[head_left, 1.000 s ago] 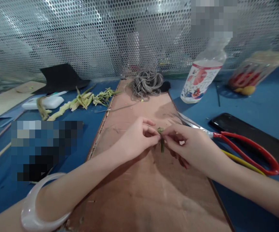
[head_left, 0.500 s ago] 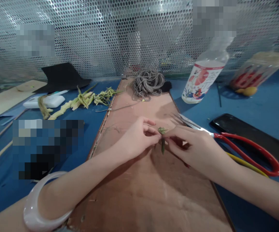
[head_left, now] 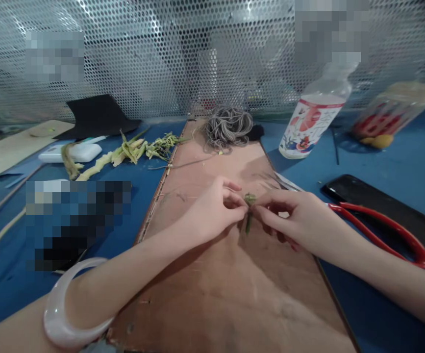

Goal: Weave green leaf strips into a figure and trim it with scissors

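Note:
Over the middle of a brown wooden board [head_left: 212, 294], my left hand [head_left: 221, 206] and my right hand [head_left: 289, 213] meet fingertip to fingertip. Both pinch a small green plant sprig [head_left: 249, 198], its leafy top poking up between the fingers and its lower end hanging below. A pale bangle [head_left: 56, 314] circles my left forearm. Red-handled scissors [head_left: 385, 228] lie just beyond my right hand, which covers part of them. Further up the board sits a bundle of grey cord [head_left: 227, 126].
Left of the board, wilted plant stems [head_left: 131, 151] lie by a white case [head_left: 83, 153] and a black folded sheet [head_left: 98, 115]. To the right are a black phone [head_left: 381, 211], a labelled bottle [head_left: 310, 122] and a tilted jar [head_left: 388, 115]. A perforated metal screen [head_left: 183, 59] stands behind.
The view has shifted slightly. My right hand has turned a little at the sprig and now hides more of the scissors; both hands keep their pinch.

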`<state>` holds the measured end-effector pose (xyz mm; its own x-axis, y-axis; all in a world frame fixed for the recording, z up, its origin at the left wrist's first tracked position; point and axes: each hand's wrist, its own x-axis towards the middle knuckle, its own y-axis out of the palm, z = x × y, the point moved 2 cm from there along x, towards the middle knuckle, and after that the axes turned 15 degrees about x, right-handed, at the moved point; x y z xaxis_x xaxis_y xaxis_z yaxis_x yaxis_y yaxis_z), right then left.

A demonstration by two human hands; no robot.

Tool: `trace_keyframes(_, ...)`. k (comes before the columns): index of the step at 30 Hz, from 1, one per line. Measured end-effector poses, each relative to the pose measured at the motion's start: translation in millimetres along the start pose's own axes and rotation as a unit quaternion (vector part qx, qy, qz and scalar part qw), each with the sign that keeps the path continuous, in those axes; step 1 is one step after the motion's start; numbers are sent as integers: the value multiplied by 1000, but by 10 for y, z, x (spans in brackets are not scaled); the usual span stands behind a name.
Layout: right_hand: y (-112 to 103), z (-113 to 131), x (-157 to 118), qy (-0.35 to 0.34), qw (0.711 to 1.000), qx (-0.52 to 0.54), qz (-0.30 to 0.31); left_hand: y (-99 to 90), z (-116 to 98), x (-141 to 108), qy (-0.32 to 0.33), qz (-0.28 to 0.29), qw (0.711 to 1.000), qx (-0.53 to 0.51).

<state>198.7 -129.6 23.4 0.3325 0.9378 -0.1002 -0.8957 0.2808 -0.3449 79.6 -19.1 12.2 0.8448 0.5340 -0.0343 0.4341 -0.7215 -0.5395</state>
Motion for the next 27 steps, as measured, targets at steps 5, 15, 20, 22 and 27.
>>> trace_keyframes(5,-11,-12,18,-35,999,-35,-9,-6,-14,1,5,1,1000,14)
trace_keyframes(15,-8,8,45,-98,988,-115,-30,2,-10,-3,7,-7,1000,-3)
trace_keyframes(20,1,2,62,-172,970,-166,-42,-1,3,2,-3,-6,1000,-10)
trace_keyframes(22,2,-6,63,-189,965,-176,-45,3,10,2,-1,-7,1000,-13)
trace_keyframes(27,12,-10,57,-198,962,-184,-45,4,27,-1,-6,-13,1000,-21)
